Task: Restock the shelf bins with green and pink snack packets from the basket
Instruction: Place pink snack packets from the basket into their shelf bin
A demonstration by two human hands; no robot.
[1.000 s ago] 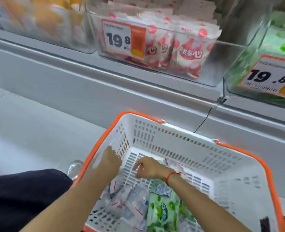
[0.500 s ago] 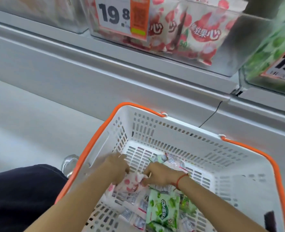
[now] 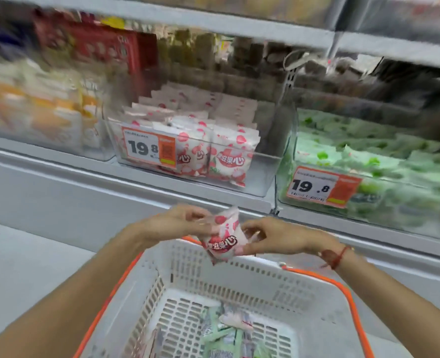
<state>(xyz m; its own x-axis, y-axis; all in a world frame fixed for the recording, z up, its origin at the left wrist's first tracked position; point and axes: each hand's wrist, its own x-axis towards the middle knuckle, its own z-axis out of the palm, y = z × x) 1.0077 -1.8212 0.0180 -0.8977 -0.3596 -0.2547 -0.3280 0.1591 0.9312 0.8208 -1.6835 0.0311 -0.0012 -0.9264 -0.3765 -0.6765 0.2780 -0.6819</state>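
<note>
A pink snack packet (image 3: pixel 224 241) hangs above the far rim of the white basket (image 3: pixel 304 288). My left hand (image 3: pixel 177 223) pinches its left side and my right hand (image 3: pixel 278 239) pinches its right side. Green packets (image 3: pixel 221 337) and a few pale ones lie on the basket's floor. Straight ahead on the shelf stands the clear bin of pink packets (image 3: pixel 260 174), with free room at its right. The clear bin of green packets (image 3: pixel 368 161) stands to its right, nearly full.
Each bin's front carries a 19.8 price tag (image 3: pixel 149 148). A bin of orange and white packets (image 3: pixel 40 115) stands at the left. Another shelf edge (image 3: pixel 213 19) runs above the bins. The grey shelf base (image 3: pixel 84 202) drops to the floor behind the basket.
Both hands rose out of the basket with a pink packet between them, up to the level of the basket's far rim. The view tilted up toward the shelf bins.
</note>
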